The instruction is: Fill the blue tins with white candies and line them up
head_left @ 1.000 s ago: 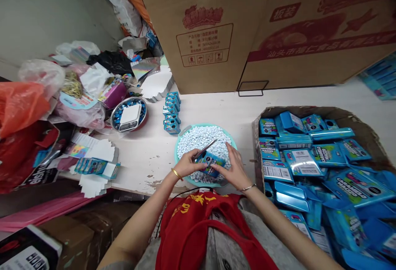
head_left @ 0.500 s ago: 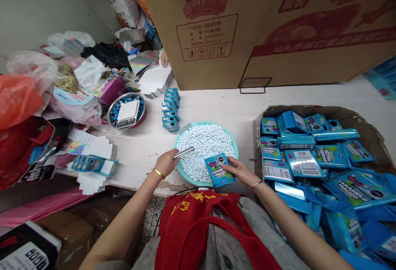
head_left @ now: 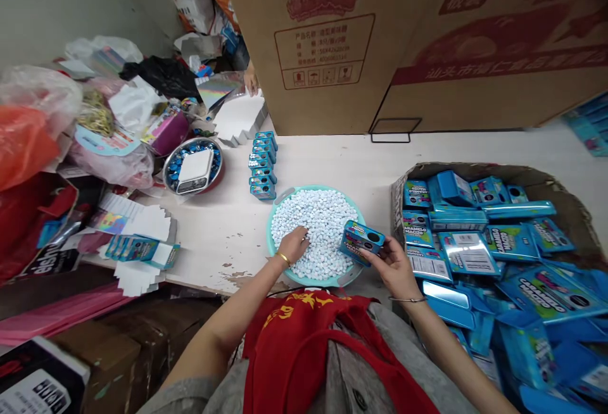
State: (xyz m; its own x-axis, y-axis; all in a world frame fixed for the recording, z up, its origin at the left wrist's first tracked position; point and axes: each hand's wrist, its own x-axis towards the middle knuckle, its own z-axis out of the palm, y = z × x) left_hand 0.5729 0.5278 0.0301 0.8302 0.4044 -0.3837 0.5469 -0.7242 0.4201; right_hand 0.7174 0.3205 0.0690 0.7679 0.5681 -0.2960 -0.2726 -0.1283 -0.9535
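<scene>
On the left, the printing on a dark package [head_left: 53, 261] is too tilted to be read surely. Left of centre, a row [head_left: 263, 173] of blue boxes is set close together on the tabletop [head_left: 204, 246]; white can be seen in one opening, so at least that one is judged to be loaded, while the rest cannot be told. At centre, white pieces [head_left: 320, 208] are heaped in the bowl [head_left: 269, 230], so plenty is left. They are touched by the left hand [head_left: 293, 245], its fingers bent downward; whether anything is pinched cannot be told. Just right of it, a box [head_left: 357, 242] is held tilted above the bowl's right edge, pinched between the right hand's [head_left: 398, 269] thumb and fingers. Above, "板装" and "汕头市" are printed in red on the big carton [head_left: 327, 113]. At right, many more boxes, marked "CARAMELO MACIZO", are piled loosely in the open carton [head_left: 398, 211], apparently yet to be handled.
</scene>
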